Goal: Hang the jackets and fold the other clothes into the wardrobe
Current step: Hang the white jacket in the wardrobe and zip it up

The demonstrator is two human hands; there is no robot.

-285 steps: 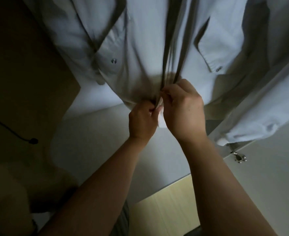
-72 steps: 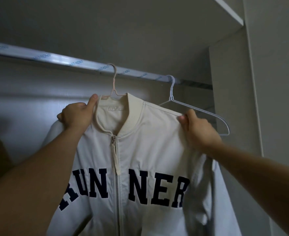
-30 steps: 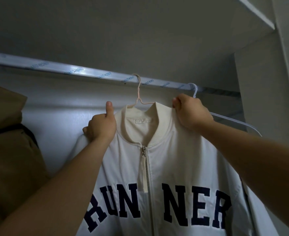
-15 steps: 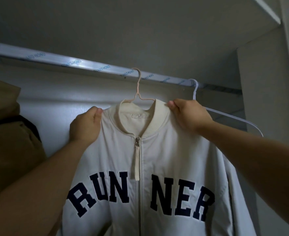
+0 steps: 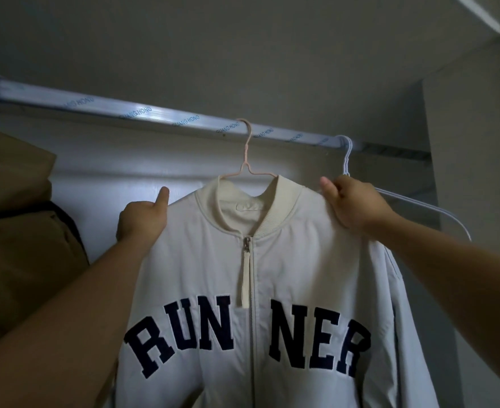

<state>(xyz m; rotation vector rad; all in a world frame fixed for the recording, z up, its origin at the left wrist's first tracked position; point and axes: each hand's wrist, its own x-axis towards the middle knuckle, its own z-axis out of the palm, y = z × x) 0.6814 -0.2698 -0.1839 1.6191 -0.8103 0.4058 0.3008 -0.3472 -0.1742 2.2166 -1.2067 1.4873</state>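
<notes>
Overhead, cream RUNNER jacket [image 5: 301, 260], left hand [image 5: 142, 220] and right hand [image 5: 356, 206] gripping its shoulders, rail [image 5: 154, 113] printed HONG

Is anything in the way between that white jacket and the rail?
Nothing visible. The jacket hangs by its pink hanger hooked over the rail; the left hand and right hand grip its shoulders directly. An empty white hanger and a brown garment hang beside it.

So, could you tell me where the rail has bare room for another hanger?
The rail is bare between the brown jacket and the cream jacket. Rightward it is crowded: the empty white hanger hangs near the side wall, behind the right hand.
</notes>
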